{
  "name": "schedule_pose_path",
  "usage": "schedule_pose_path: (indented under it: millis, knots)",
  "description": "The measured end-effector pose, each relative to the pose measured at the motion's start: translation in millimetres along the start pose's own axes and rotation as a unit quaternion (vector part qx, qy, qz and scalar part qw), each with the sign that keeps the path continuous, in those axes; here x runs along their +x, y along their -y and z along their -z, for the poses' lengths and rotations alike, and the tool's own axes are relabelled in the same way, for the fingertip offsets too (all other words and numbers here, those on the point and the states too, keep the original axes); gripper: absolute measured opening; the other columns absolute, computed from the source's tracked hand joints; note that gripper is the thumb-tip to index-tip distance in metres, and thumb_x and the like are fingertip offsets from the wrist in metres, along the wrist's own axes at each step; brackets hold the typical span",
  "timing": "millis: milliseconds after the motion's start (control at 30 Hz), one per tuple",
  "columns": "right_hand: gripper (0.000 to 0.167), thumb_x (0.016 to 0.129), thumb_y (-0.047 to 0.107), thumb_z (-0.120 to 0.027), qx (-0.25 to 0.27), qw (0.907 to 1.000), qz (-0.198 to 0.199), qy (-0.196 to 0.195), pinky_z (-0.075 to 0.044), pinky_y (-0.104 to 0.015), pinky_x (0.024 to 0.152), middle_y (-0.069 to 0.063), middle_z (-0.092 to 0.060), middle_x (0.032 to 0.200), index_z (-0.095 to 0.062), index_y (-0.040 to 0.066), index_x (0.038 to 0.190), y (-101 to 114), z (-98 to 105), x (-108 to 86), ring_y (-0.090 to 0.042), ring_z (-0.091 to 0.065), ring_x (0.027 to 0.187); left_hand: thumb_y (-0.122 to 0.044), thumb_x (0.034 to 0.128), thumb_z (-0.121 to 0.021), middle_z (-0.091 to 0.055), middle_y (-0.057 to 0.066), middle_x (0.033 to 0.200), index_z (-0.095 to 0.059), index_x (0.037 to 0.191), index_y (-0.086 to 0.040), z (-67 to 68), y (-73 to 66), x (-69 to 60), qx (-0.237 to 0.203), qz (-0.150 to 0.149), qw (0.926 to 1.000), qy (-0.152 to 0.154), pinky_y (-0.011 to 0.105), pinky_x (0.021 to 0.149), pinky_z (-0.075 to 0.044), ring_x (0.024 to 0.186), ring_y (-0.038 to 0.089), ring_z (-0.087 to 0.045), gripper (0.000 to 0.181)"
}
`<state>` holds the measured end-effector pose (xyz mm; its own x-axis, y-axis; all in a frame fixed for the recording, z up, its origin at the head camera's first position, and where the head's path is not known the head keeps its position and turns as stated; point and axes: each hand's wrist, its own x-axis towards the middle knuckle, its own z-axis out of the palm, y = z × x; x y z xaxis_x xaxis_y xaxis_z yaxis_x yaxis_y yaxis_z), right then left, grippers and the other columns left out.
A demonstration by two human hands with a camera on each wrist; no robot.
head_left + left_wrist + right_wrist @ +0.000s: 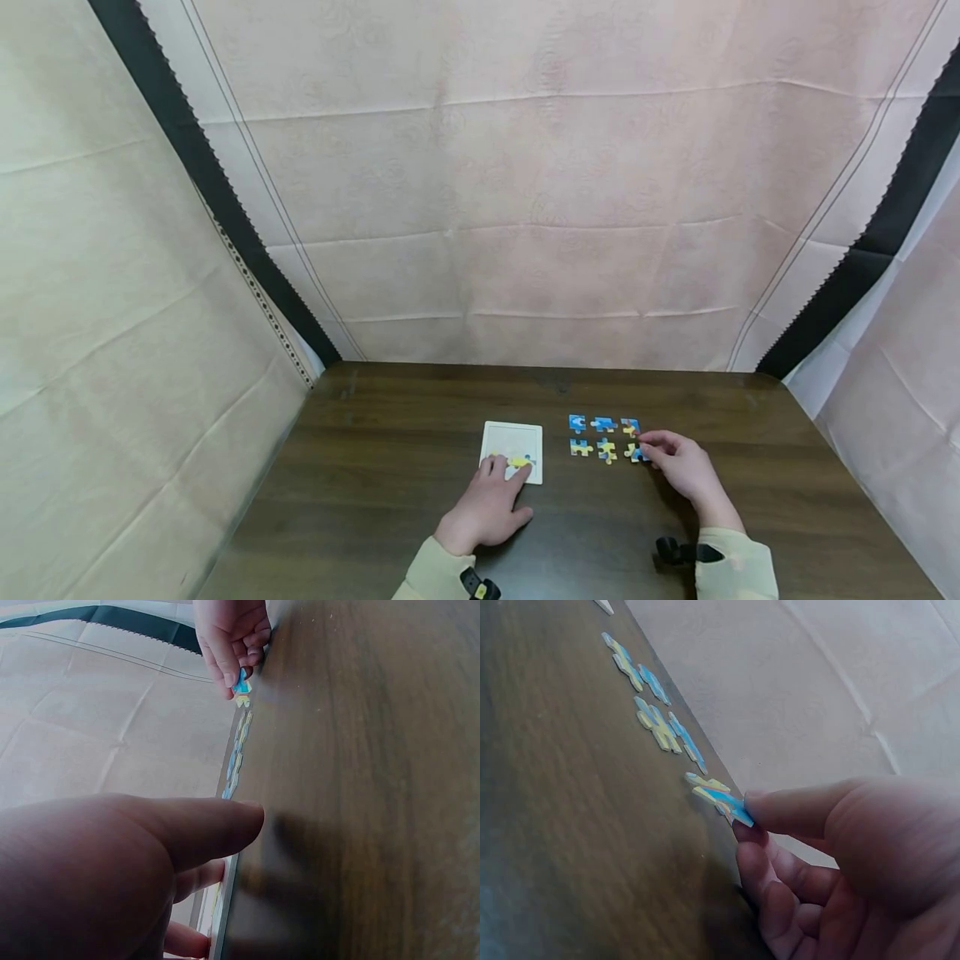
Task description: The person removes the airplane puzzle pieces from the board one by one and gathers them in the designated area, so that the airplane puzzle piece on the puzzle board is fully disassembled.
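Observation:
My right hand [681, 468] pinches a blue and yellow jigsaw piece [731, 806] between thumb and fingertips, at the lower right of a small group of pieces. In the left wrist view that piece [241, 686] shows between the fingertips. My left hand [489, 507] rests its straight fingers on a white puzzle tray [512, 433], thumb held out to the side. Some yellow and blue puzzle picture [519, 461] shows inside the tray, partly hidden by the fingers. From the left wrist, the left thumb [217, 829] covers much of the tray.
Several loose pieces lie in two rows right of the tray, among them a blue corner piece [577, 423] and a mostly yellow piece [607, 451]. The brown wooden table [405, 417] ends at a pale fabric wall [525, 275].

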<state>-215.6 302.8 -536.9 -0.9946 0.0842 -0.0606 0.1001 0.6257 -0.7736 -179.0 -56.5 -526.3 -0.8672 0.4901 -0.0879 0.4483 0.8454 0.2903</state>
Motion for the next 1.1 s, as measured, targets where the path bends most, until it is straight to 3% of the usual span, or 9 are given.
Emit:
schedule_pose_path:
  millis: [300, 567, 1100]
  knots:
    - [0.032, 0.105, 0.026, -0.070, -0.031, 0.9995, 0.002, -0.003, -0.047, -0.038, 0.071, -0.007, -0.069, 0.096, -0.072, 0.003, 0.128, 1.5, 1.2, 0.8, -0.025, -0.060, 0.085, -0.046, 0.1034, -0.068, -0.046, 0.015, 0.141, -0.052, 0.160, -0.020, -0.3, -1.2, 2.8, 0.005, 0.010, 0.9999, 0.006, 0.047, 0.112, -0.041, 0.135, 0.034, -0.040, 0.064]
    - [0.039, 0.094, 0.024, -0.083, -0.058, 0.9981, 0.021, 0.000, -0.052, -0.049, 0.087, -0.012, -0.072, 0.107, -0.073, 0.000, 0.123, -0.1, -0.9, 0.4, -0.029, -0.064, 0.097, -0.046, 0.1029, -0.069, -0.047, 0.014, 0.137, -0.053, 0.160, -0.021, 2.7, -3.0, 2.0, 0.008, 0.010, 0.9999, 0.007, 0.045, 0.110, -0.042, 0.132, 0.033, -0.041, 0.064]
    - [0.032, 0.096, 0.020, -0.080, -0.071, 0.9975, 0.002, -0.004, -0.051, -0.055, 0.088, -0.013, -0.071, 0.108, -0.074, 0.001, 0.122, 2.6, -5.3, 0.5, -0.031, -0.063, 0.097, -0.046, 0.1027, -0.069, -0.047, 0.015, 0.140, -0.054, 0.159, -0.020, 2.1, -1.8, 1.9, 0.003, 0.014, 0.9999, 0.009, 0.046, 0.111, -0.041, 0.134, 0.034, -0.041, 0.064]
